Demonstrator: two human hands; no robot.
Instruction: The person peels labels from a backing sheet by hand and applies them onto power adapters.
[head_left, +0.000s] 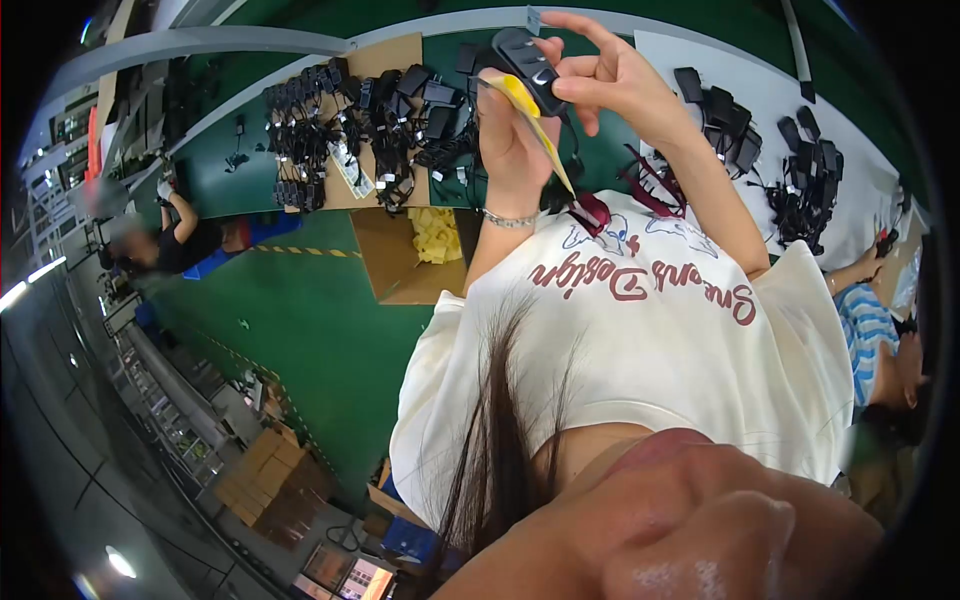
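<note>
My left hand (512, 160), with a bracelet at the wrist, is closed around a folded yellow sheet (545, 140) held upright. Right beside that sheet is a black power adapter (525, 65), with a cable hanging below it. The thumb and a finger of my right hand (615, 85) pinch the adapter's edge. My right index finger stretches out, and a small translucent bluish piece (533, 18) shows at its tip. Whether my left fingers also grip the adapter is hidden.
Rows of black adapters with cables (310, 130) lie on cardboard at left; more adapters (730, 130) lie on a white surface at right. A cardboard box (385, 260) holds yellow paper (436, 236). Dark red straps (655, 185) hang near my shirt. Co-workers are at both sides.
</note>
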